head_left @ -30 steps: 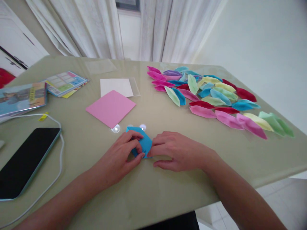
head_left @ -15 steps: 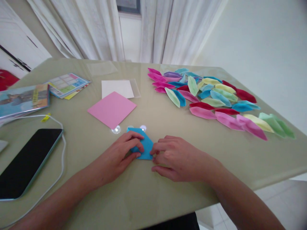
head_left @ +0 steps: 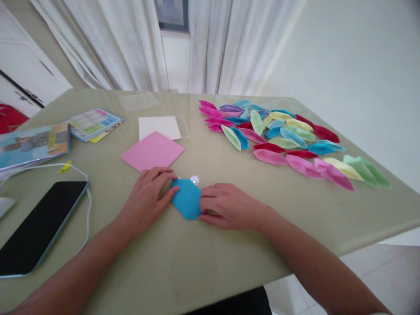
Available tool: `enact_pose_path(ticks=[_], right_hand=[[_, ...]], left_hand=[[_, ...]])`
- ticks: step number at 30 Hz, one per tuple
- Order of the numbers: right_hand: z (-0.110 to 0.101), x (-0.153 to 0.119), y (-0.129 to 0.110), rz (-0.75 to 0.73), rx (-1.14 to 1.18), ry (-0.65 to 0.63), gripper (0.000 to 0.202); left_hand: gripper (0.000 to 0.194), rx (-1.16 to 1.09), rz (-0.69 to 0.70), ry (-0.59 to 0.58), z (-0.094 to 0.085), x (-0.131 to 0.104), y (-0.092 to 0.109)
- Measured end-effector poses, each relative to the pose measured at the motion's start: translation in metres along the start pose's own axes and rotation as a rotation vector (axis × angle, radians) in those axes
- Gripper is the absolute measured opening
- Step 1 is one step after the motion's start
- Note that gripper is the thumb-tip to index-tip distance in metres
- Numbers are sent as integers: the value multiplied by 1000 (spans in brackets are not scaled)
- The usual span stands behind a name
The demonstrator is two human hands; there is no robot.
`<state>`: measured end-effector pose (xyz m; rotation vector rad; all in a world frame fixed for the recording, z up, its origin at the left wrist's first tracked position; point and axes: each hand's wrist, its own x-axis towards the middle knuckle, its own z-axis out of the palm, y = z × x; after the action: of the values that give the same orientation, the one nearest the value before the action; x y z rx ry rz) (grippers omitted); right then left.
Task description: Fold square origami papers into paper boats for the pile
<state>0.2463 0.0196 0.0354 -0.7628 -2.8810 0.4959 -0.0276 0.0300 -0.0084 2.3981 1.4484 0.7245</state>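
A blue sheet of folded paper (head_left: 187, 199) lies on the table between my hands, its corners cut off by folds. My left hand (head_left: 149, 192) holds the paper's upper left edge, with the thumb on top and the fingers curled along the far side. At the right edge, my right hand (head_left: 226, 205) pinches the paper between thumb and bent fingers. Just behind the left fingers rests a pink square sheet (head_left: 152, 150), turned like a diamond and partly over a white sheet (head_left: 159, 127).
Many folded paper pieces (head_left: 285, 131) in several colours spread over the right side. On the left lie a black-screened phone (head_left: 42, 225), a white cable (head_left: 89, 210), a picture booklet (head_left: 36, 142) and printed cards (head_left: 95, 124). The table edge (head_left: 364, 245) runs along the right front.
The blue paper has turned and shows a different outline. My left hand has shifted from the paper's middle to its upper left edge; my right hand has moved slightly left. The view has tilted slightly.
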Motion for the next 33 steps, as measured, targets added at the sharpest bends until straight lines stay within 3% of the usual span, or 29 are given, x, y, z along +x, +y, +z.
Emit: enact_pose_path(ticks=[6, 13, 19, 27, 33], right_hand=[[-3, 0, 5, 104, 113, 47, 19], [3, -1, 17, 303, 399, 334, 70], [2, 3, 26, 355, 864, 460, 24], [5, 6, 27, 413, 1146, 580, 28], [6, 8, 24, 422, 1364, 613, 26]], left_hand=[[28, -254, -198, -25, -9, 3, 9], [36, -707, -383, 100, -15, 6, 20], [37, -879, -451, 126, -16, 7, 28], [33, -843, -442, 38, -17, 7, 31], [31, -883, -416, 91, -16, 6, 32]])
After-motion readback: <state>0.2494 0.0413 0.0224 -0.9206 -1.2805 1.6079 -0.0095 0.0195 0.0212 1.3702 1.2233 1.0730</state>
